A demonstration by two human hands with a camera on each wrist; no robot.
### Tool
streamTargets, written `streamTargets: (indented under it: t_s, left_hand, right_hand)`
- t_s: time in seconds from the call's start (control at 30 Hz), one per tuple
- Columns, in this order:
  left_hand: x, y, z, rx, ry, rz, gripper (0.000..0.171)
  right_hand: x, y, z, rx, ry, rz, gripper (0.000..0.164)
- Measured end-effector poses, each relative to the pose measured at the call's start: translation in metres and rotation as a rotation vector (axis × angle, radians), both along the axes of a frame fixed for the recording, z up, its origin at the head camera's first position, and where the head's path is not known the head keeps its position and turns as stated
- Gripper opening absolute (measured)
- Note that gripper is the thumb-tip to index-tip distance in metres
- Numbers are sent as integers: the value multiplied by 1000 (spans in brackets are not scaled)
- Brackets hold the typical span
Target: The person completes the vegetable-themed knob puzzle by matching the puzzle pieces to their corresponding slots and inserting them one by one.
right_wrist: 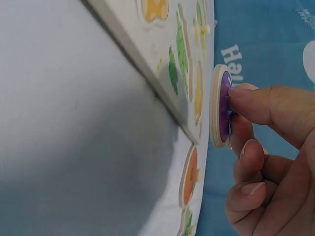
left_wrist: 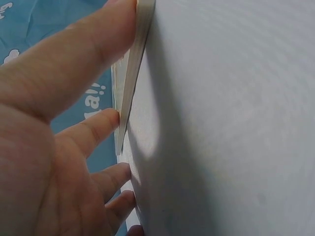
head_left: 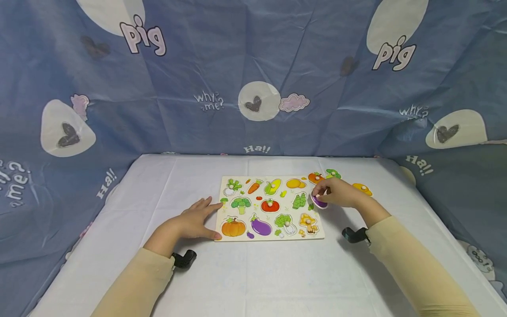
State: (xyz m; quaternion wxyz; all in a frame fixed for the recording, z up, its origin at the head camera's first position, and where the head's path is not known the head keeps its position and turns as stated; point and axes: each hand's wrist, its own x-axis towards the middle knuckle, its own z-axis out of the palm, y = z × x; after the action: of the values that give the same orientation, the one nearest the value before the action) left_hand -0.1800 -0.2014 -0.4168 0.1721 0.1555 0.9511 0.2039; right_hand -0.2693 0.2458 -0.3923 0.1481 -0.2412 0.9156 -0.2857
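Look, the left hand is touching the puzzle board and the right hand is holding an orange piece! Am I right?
Not quite: the piece is purple, not orange. The right wrist view shows the right hand holding the purple piece. The left hand is touching the puzzle board, as you said.

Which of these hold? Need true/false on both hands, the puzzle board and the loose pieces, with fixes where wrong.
1. The left hand touches the left edge of the puzzle board. True.
2. Nothing is being held. False: the right hand pinches the purple eggplant piece.
3. The tomato piece sits in the board's middle row. True.
4. All pieces are seated in the board. False: the pumpkin piece lies off it, by its far right corner.
5. The yellow-orange piece lies right of the board. True.
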Motion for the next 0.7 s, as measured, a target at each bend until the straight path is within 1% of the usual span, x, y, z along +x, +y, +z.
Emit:
streamTargets:
  t_s: [0.37,0.53,0.7]
  left_hand:
    - [-1,0,-2,1,-3,0,102]
    - [0,0,-1,-1,-5,0,103]
    - [-1,-1,-2,-3,-6,4,103]
  right_hand:
    - [10,-23,5,-51,-15,81,11]
    - [13,-36,3,-77,-30,138,11]
    - [16,-51,1,-85,-48,155,9]
